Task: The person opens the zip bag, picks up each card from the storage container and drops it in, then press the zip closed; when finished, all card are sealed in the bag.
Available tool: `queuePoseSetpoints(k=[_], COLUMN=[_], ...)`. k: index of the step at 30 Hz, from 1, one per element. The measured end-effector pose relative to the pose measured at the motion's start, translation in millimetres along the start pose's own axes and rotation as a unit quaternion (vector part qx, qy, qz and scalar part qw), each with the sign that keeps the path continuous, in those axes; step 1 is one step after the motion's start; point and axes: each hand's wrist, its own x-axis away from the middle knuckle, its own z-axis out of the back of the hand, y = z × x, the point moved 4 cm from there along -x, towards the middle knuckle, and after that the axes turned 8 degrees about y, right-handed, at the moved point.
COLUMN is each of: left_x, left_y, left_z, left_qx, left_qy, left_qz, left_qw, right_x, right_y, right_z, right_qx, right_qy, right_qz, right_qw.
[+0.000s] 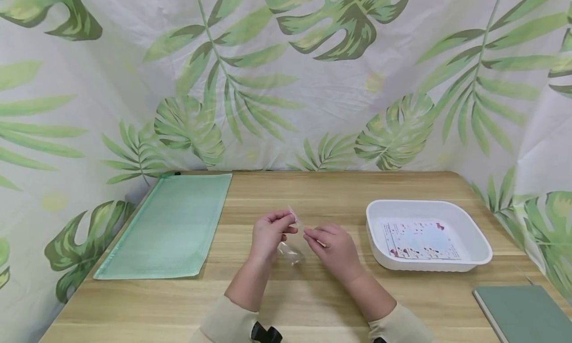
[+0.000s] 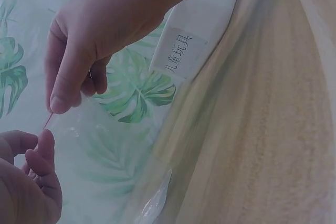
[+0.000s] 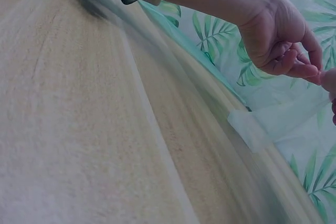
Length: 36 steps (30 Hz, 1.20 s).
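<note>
Between the two hands hangs a small clear plastic bag [image 1: 291, 252], with a thin red line [image 2: 48, 120] along its top edge in the left wrist view. My left hand [image 1: 270, 232] pinches one end of that edge between thumb and forefinger. The other end is pinched by my right hand [image 1: 335, 247], its fingertips close to the left ones. In the right wrist view the bag [image 3: 278, 121] droops below the left hand [image 3: 281, 43], while the right hand [image 3: 329, 83] is mostly cut off by the frame. I cannot tell whether the bag's mouth is parted.
A white tray [image 1: 377, 256] with printed cards [image 1: 420, 240] lying in it stands on the right; its side bears a label [image 2: 181, 51]. At the left lies a green mesh zip pouch [image 1: 170, 229]. A green notebook [image 1: 527, 310] rests at the table's [image 1: 313, 303] front right.
</note>
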Motion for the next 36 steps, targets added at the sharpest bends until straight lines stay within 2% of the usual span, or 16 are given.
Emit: queuePoseSetpoints(k=[4,7,10,13,16,20,24,27,28,30,36], left_x=[-0.5,0.8,2.4,4.4,5.7,6.8,7.9,8.1,8.1,8.1,8.1], left_y=[0.2,1.8,2.9,3.4,2.8,3.1,3.7,3.2,3.0,2.4,0.9], left_z=[0.4,-0.2,-2.1,-4.4,-6.7,-8.0,-7.9,-8.2,-8.4,-8.8,-9.6], left_qx=[0.017,0.025,0.016,0.002,0.000,-0.007,-0.034,-0.055,-0.061,-0.068,-0.081], left_qy=[0.012,0.017,0.012,0.002,-0.006,-0.015,-0.025,-0.032,-0.034,-0.037,-0.045], left_qz=[0.014,0.009,-0.013,-0.037,-0.055,-0.077,-0.092,-0.096,-0.097,-0.097,-0.104], left_qw=[0.9997,0.9995,0.9997,0.9993,0.9985,0.9969,0.9948,0.9933,0.9929,0.9923,0.9902], right_x=[0.5,0.6,0.6,1.4,3.0,4.9,7.9,9.6,9.9,9.9,9.8], right_y=[-0.1,-0.5,-1.1,-0.5,1.6,5.5,9.5,11.9,12.7,13.7,14.6], right_z=[-1.0,-1.5,-2.5,-4.1,-6.0,-8.1,-9.9,-10.9,-11.3,-11.6,-11.1], right_qx=[0.013,0.020,0.015,-0.012,-0.061,-0.125,-0.170,-0.191,-0.194,-0.195,-0.187], right_qy=[-0.009,-0.017,-0.037,-0.065,-0.079,-0.084,-0.101,-0.108,-0.109,-0.111,-0.115], right_qz=[0.006,-0.012,-0.056,-0.133,-0.226,-0.339,-0.430,-0.466,-0.474,-0.478,-0.474], right_qw=[1.000,1.000,0.998,0.989,0.969,0.929,0.881,0.857,0.852,0.849,0.853])
